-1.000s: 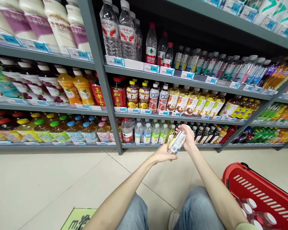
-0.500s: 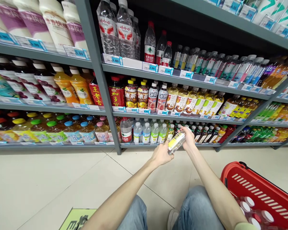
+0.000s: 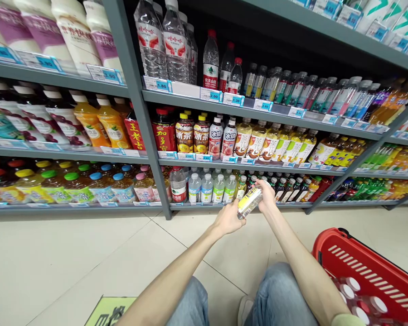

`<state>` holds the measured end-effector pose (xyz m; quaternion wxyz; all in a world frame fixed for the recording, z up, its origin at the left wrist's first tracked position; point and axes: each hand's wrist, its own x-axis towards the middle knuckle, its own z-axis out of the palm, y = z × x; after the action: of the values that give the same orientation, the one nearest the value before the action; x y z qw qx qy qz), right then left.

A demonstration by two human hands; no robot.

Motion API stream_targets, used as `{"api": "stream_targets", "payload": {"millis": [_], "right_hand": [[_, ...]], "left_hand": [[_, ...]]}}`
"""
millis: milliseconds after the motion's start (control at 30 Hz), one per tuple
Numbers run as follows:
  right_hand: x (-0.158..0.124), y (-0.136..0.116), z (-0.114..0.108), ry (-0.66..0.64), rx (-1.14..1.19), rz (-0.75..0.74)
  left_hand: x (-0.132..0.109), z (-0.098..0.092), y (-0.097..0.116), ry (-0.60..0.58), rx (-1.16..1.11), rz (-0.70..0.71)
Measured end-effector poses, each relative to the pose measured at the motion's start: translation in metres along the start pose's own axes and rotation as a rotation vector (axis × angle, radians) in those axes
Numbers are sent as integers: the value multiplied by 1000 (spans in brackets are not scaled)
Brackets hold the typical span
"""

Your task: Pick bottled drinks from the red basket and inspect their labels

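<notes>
Between my two hands is a clear drink bottle with a yellow and white label, tilted, its capped end up to the right. My left hand is closed around the lower end. My right hand grips the upper end, so the cap is mostly covered. Just behind the hands stands the bottom shelf row, with blue-labelled bottles and green-labelled bottles to the left. Dark-capped bottles line up to the right of my right hand.
A red shopping basket holding several white-capped bottles stands on the floor at the right. Grey shelf uprights divide racks full of drinks. A green floor sign lies at the lower left, near my knees.
Both hands keep the bottle in nearly the same place and tilt. The view has shifted very slightly; nothing was picked up or let go.
</notes>
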<state>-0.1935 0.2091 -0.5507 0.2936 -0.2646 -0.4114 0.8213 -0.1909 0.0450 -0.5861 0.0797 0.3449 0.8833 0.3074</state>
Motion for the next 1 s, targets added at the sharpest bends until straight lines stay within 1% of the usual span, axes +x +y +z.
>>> {"api": "stream_targets", "payload": {"millis": [167,267,333,533,633,767,1000], "right_hand": [[0,1,0,-4,-3,-11],[3,2,-1,-9,18,-26],[6,2,-2,-6,39,-41],[20,-1,-12,34,60,-75],[26,-2,-17,43,65,-65],[27,-2,-18,60,97,-34],[25,-2,-17,87,136,10]], "left_hand": [[0,1,-3,13,-30,15],[0,2,-3,50,-61,41],[1,1,-4,107,-84,77],[7,-5,-6,328,-162,214],[8,-6,-8,398,-212,259],[8,-5,-12,426,-255,289],[8,-8,-12,426,-283,313]]}}
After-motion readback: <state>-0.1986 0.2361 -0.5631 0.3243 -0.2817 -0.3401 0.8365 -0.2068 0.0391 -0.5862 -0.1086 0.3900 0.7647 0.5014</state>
